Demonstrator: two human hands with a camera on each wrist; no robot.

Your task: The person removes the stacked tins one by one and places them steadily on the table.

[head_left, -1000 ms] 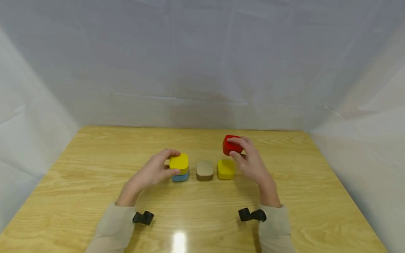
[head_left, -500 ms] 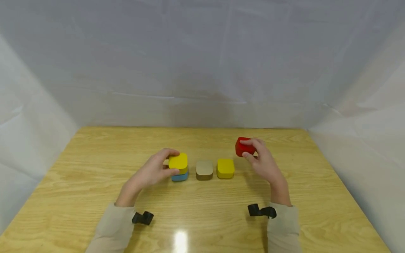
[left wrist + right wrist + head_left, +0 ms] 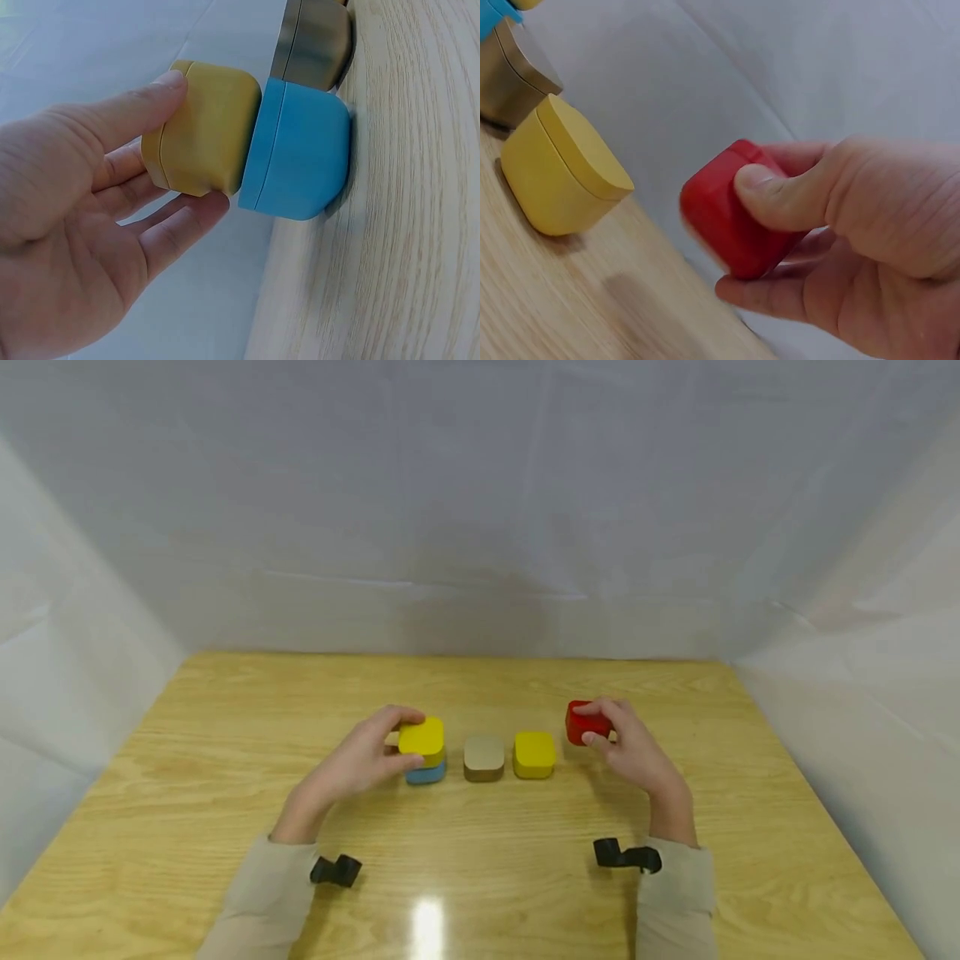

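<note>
My left hand (image 3: 378, 752) (image 3: 161, 161) pinches a yellow block (image 3: 422, 737) (image 3: 202, 129) that sits stacked on a blue block (image 3: 427, 771) (image 3: 300, 150) on the wooden table (image 3: 480, 860). To their right stand a tan block (image 3: 483, 757) (image 3: 315, 41) (image 3: 514, 75) and a second yellow block (image 3: 534, 753) (image 3: 562, 169). Further right, my right hand (image 3: 611, 735) (image 3: 780, 232) grips a red block (image 3: 586, 723) (image 3: 731, 214) between thumb and fingers, just above the table and apart from the second yellow block.
White cloth walls (image 3: 480, 527) close in the table at the back and on both sides. Black wrist camera mounts (image 3: 335, 869) (image 3: 626, 856) sit on my beige sleeves. A light glare (image 3: 426, 927) lies on the near table surface.
My right hand has carried the red block rightward and down, from above the second yellow block to low over the table right of it. My left hand stays on the stacked yellow block.
</note>
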